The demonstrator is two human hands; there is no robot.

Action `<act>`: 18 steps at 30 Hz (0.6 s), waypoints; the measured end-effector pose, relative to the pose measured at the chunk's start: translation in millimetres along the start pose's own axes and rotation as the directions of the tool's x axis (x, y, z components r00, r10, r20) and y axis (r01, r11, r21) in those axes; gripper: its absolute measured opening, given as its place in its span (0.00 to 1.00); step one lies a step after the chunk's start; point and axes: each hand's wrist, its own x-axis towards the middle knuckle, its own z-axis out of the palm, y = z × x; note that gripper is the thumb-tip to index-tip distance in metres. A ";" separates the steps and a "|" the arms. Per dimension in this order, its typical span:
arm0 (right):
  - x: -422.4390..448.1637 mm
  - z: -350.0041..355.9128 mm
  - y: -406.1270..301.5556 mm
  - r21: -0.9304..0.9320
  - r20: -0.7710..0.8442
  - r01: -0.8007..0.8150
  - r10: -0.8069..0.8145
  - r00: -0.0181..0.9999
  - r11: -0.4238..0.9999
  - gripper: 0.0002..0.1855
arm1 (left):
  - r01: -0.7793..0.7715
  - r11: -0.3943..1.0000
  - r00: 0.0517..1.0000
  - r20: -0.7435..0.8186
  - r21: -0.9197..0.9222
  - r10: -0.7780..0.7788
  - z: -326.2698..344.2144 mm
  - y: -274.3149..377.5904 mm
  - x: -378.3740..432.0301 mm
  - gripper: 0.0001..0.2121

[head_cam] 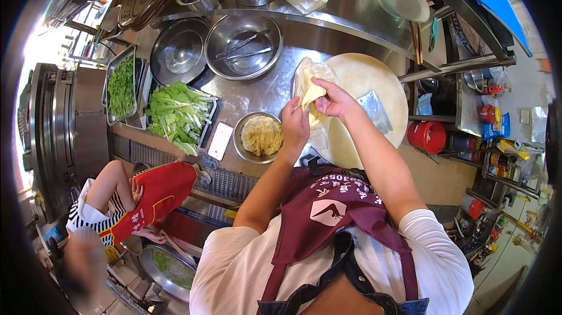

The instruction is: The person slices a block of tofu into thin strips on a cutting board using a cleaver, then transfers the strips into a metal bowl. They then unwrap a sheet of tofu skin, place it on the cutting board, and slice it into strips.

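Observation:
Between both hands hangs a piece of thin, pale yellow sheet food (313, 93), pinched by its edges. My left hand (296, 123) grips its lower left edge, and my right hand (335, 99) grips its upper right part. Beneath them lies a clear plastic bag (306, 69) with more yellow material, partly hidden by the hands. The bag overlaps a round, pale cutting board (355, 67). A metal bowl (237, 139) of yellow strips or folded sheets stands left of my left hand. A cleaver blade (376, 112) lies on the board, partly behind my right forearm.
Leafy greens (180, 113) fill a tray at left, beside a white phone (220, 141). Large metal bowls stand behind, one holding tongs (244, 51). A steel shelf (351, 21) crosses the back. A co-worker in a red apron (163, 198) stands at left near a wok (169, 271).

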 end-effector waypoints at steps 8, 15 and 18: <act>11.5 25.4 -5.7 -0.378 -0.133 0.084 -0.144 0.981 0.922 0.29 | 0.015 0.997 0.997 0.076 0.078 -0.021 -4.3 6.8 -4.0 0.12; 11.8 40.6 9.4 -0.285 -0.227 0.391 -0.458 0.859 0.875 0.23 | 0.539 0.842 0.836 0.120 -0.002 -0.535 20.3 -11.6 -17.3 0.41; 1.3 46.1 0.8 -0.527 -0.217 0.366 -0.538 0.814 0.767 0.21 | 0.614 0.786 0.776 0.132 0.070 -0.617 18.6 9.7 -8.7 0.32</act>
